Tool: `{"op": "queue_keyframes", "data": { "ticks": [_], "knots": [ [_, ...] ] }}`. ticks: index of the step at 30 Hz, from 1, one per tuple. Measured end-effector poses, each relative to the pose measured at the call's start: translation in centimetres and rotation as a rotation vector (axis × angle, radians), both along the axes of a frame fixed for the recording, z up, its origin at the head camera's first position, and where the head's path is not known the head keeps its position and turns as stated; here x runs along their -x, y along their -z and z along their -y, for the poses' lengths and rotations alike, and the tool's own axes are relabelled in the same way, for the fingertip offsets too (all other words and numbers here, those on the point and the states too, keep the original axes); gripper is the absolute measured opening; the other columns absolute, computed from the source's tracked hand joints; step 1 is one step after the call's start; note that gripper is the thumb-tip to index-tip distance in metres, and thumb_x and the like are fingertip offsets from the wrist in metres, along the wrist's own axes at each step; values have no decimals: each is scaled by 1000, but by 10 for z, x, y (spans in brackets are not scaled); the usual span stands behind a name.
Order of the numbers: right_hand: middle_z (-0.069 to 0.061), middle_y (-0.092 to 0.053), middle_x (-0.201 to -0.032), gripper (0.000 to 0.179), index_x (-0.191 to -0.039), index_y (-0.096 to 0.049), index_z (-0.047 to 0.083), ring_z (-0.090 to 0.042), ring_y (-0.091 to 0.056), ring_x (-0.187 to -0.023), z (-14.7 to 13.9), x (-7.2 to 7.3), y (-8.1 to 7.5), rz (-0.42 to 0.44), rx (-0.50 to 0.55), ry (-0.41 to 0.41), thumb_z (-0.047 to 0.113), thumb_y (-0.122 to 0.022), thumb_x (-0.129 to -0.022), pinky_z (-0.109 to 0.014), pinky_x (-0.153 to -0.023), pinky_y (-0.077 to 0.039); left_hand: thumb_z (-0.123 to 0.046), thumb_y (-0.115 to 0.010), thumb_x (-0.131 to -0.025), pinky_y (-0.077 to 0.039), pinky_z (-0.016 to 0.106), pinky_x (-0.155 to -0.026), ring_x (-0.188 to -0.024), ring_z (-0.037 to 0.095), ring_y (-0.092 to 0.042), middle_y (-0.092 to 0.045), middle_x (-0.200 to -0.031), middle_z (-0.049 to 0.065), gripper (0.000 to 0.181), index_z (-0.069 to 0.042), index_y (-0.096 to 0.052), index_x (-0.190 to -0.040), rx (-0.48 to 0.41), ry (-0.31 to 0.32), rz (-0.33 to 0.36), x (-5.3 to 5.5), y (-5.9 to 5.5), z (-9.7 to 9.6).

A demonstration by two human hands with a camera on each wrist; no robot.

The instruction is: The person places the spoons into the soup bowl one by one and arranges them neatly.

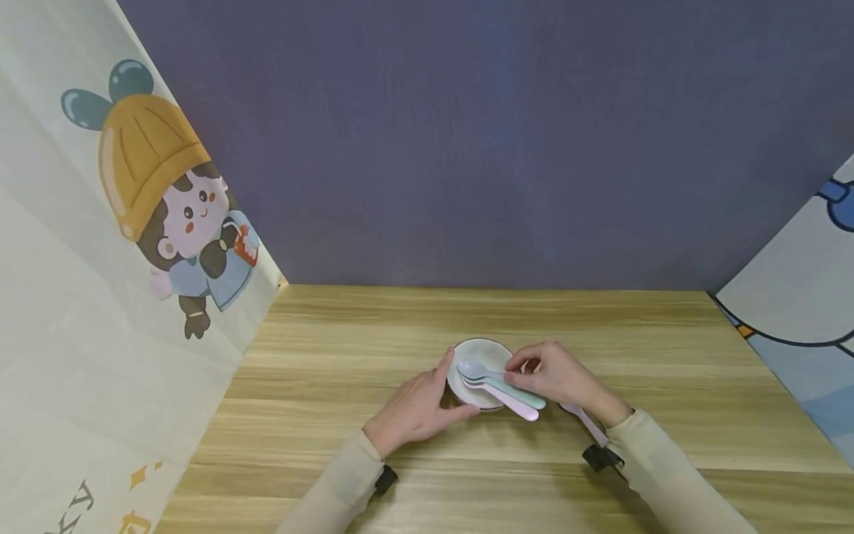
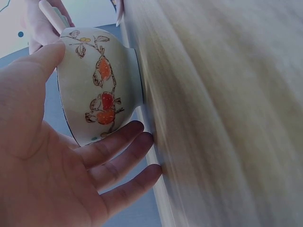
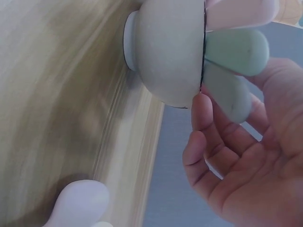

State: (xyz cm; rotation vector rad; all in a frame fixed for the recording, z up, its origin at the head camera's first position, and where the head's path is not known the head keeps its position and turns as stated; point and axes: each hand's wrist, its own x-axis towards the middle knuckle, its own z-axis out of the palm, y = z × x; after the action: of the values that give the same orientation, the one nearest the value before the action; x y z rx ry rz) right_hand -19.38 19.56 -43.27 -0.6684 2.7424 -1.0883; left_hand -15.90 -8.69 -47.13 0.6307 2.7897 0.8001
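Note:
A white bowl (image 1: 460, 393) with a dark rim stands upright on the table; the left wrist view shows a bird-and-branch pattern on its outside (image 2: 80, 94). My left hand (image 1: 420, 408) grips the bowl's left side between thumb and fingers. Several spoons lean in the bowl with handles over the right rim: a pink spoon (image 1: 517, 406), a mint green spoon (image 1: 527, 397) and a pale bluish one (image 1: 474, 371). With thumb and fingers my right hand (image 1: 557, 374) pinches the pale spoon (image 3: 229, 92) by its handle at the rim.
A lilac spoon (image 1: 586, 424) lies on the wooden table (image 1: 373, 319) beneath my right wrist, partly covered by it. A dark blue-grey panel (image 1: 467, 148) stands behind the table, with a cartoon-printed sheet (image 1: 80, 311) at left and another printed sheet (image 1: 800, 297) at right.

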Motion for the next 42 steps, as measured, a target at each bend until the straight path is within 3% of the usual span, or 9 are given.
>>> {"op": "queue_keyframes", "data": {
  "ticks": [17,29,42],
  "knots": [
    [9,-79,-90,8,-97,-85,21,-5,-64,-77,-7,-3,5,-26,77,37,26,-86,-91,-23,-66,-52,-79,-57,-95,-55,47,-109,-133,30,-64,-62,-151,17,113,-8,-14,-172,-2,4,-13,1,-1,1],
    [8,-77,-87,10,-99,-85,17,-5,-64,-73,-20,-8,9,-54,104,117,22,-85,-91,-23,-64,-54,-78,-58,-95,-55,46,-108,-131,30,-65,-64,-149,17,114,-7,-14,-172,2,5,-26,0,-1,-1],
    [-3,-81,-98,12,-102,-85,13,-4,-65,-76,-40,-16,18,-29,115,219,21,-83,-94,-23,-65,-55,-78,-58,-95,-56,46,-107,-129,29,-66,-66,-146,16,114,-7,-14,-172,12,2,-27,0,0,0]
  ]
}}
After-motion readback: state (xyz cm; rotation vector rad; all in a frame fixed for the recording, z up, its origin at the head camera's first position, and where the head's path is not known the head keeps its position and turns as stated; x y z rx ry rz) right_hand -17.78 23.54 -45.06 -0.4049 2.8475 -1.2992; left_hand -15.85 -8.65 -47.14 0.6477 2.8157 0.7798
